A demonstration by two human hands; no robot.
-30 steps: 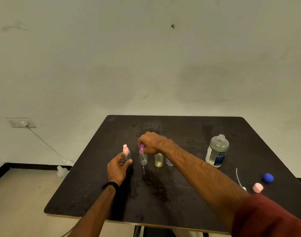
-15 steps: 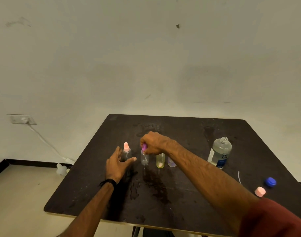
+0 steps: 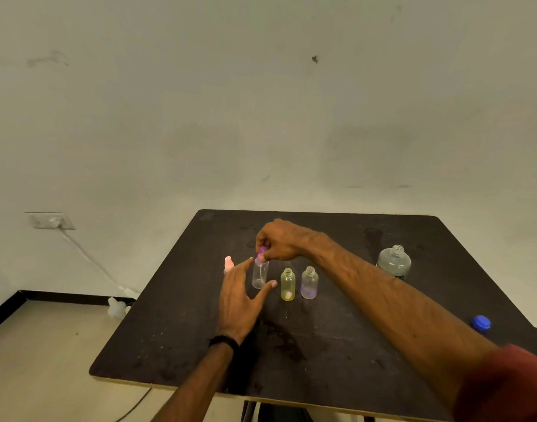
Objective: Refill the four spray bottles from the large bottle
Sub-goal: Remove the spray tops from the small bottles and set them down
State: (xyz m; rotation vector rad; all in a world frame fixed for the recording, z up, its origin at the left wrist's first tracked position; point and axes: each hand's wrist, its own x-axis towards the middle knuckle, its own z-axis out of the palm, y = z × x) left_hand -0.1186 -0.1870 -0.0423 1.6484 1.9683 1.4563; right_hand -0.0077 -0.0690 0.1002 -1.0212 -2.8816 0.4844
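Dark table (image 3: 337, 354) carries four small spray bottles and one large bottle (image 3: 393, 263) at two o'clock. Right grip (image 3: 280, 240) pinches one purple sprayer top (image 3: 262, 256); left grip (image 3: 241, 300) is spread, holding nothing.

A plain off-white wall (image 3: 261, 102) fills the far side, marked with a few dark scuffs. Low on its left sits a wall socket (image 3: 52, 221) with a white cable (image 3: 90, 260) running down to the right. A black skirting board (image 3: 63, 295) edges the pale floor (image 3: 41, 360). A dark square table (image 3: 337, 354) stands near, its top stained.
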